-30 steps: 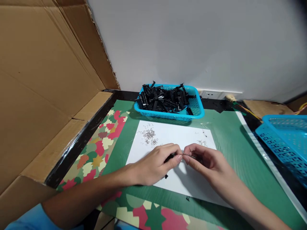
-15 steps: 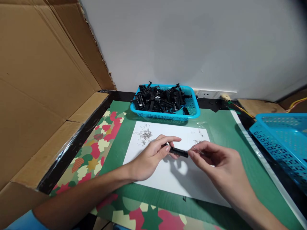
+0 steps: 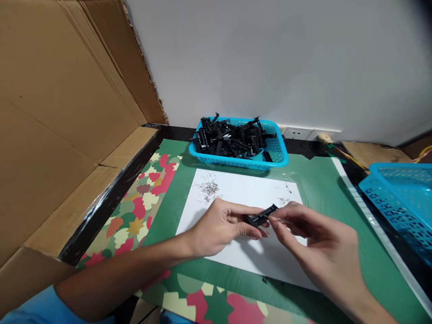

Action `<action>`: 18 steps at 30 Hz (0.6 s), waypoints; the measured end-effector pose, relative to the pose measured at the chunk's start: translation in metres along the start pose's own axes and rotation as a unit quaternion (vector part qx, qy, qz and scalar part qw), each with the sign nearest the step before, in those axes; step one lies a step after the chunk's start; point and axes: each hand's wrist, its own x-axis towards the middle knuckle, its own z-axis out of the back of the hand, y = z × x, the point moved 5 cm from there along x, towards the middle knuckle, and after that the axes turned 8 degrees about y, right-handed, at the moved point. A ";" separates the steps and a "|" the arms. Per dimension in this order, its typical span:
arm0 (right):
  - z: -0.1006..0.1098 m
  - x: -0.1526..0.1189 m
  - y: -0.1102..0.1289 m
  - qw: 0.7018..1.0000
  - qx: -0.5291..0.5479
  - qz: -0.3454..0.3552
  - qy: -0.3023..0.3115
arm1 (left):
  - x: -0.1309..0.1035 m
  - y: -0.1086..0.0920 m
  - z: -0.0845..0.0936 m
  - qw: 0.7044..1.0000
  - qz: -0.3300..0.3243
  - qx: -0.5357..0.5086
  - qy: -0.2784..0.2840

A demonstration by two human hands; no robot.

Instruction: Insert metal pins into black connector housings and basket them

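Observation:
My left hand (image 3: 224, 225) grips a narrow black plastic part (image 3: 261, 217) by its left end, thumb below and fingers above. The part is tilted, with its right end higher and its hollow side showing. Close against it, my right hand (image 3: 313, 234) pinches a thin metallic piece (image 3: 285, 220) between thumb and forefinger; its exact shape is too small to make out. Beneath both hands lies a white sheet (image 3: 236, 258). On its far left is a pile of tiny bent wire pieces (image 3: 209, 190), with a smaller cluster (image 3: 283, 200) behind my right hand.
A blue basket (image 3: 236, 161) heaped with black plastic parts (image 3: 232, 137) stands against the wall. Another blue basket (image 3: 398, 202) is at the right. Cardboard (image 3: 67, 112) walls the left side. A socket strip (image 3: 297, 133) with a plugged-in cable sits at the back.
My left hand has turned the black part, so its right end now points up and its hollow side shows. My right fingers stay at it. The view has shifted slightly.

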 end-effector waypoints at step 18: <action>-0.002 -0.011 0.042 0.960 -0.185 0.210 -0.010 | -0.005 -0.018 -0.005 0.995 -0.086 0.013 0.053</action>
